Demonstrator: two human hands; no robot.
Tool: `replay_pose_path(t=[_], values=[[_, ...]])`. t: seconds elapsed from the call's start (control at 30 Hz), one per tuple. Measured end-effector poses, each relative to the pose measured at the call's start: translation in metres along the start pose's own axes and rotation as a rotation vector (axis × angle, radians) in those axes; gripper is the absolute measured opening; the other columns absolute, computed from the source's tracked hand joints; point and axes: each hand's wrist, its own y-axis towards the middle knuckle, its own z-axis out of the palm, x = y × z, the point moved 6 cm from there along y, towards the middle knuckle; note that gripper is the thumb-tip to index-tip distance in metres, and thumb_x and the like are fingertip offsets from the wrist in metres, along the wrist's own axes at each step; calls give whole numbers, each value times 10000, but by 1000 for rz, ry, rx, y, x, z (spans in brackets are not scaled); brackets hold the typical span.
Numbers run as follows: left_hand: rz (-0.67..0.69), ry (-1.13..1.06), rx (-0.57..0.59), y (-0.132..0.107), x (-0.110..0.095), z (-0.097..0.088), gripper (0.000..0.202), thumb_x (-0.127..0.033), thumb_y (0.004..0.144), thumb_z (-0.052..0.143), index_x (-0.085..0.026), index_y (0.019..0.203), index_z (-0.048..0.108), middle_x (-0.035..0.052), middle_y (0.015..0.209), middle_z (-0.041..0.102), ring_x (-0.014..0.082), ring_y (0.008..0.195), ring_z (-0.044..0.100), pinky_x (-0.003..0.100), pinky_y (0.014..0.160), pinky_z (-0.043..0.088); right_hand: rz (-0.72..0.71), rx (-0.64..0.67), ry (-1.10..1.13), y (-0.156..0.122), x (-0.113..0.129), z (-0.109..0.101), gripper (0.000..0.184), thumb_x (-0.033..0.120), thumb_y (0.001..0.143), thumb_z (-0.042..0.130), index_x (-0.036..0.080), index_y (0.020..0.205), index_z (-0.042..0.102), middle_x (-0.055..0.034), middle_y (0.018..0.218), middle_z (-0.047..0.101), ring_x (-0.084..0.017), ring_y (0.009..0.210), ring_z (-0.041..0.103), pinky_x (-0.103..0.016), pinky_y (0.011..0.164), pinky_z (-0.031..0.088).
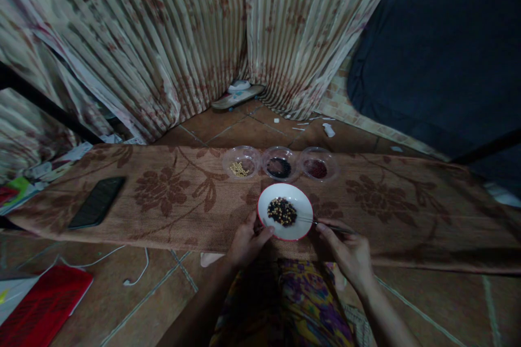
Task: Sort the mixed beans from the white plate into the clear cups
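A white bowl (pixel 262 206) with a red rim stands on the cloth-covered bench, holding a mixed heap of dark and pale yellow beans (pixel 282 212). My left hand (pixel 249 241) grips its left rim, thumb over the edge. In my right hand (pixel 345 249), at the bowl's right side, is a thin metal tool that looks like tweezers (pixel 305 220), its tips inside the bowl near the beans. Behind the bowl, three clear plastic cups stand in a row: one with yellow beans (pixel 239 168), one with black beans (pixel 279 167), one with dark red beans (pixel 316 168).
A black phone (pixel 96 202) lies on the left of the patterned brown cloth (pixel 391 227). Beyond the bench are a skateboard (pixel 238 97), white scraps (pixel 328 129) on the tiled floor and striped curtains (pixel 203 27). A red packet (pixel 52 303) and a white cable (pixel 140 274) lie lower left.
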Motion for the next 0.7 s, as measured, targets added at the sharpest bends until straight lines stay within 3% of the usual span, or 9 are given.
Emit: replay_pose_path(t=[0.17,0.3,0.4,0.7], values=[[-11,-19,25,0,2,2,483,-370,820,620,-189,1258,525,50,1085,708,216,978,658,328,901,506,20,0,50,-1,-2,3,337,455,701,729,164,871,737,-94,872,734,-184,643,665,-312,601,566],[5,-16,-11,1,5,1,491,-373,825,620,-199,1272,515,45,1077,709,214,975,658,331,899,508,-30,18,29,-1,4,6,316,446,694,733,177,860,739,-91,864,739,-215,734,680,-350,679,574],[17,11,-1,1,4,1,514,-373,825,626,-201,1292,500,45,1073,712,215,967,661,332,895,510,-54,11,-5,-1,6,5,306,448,693,730,180,841,741,-88,863,739,-233,789,684,-378,740,566],[-14,-110,43,1,1,4,566,-346,827,625,-197,1341,441,55,1175,685,217,1052,650,330,948,496,-120,68,-187,0,16,4,346,481,798,617,183,938,726,-90,909,739,-230,801,688,-342,727,548]])
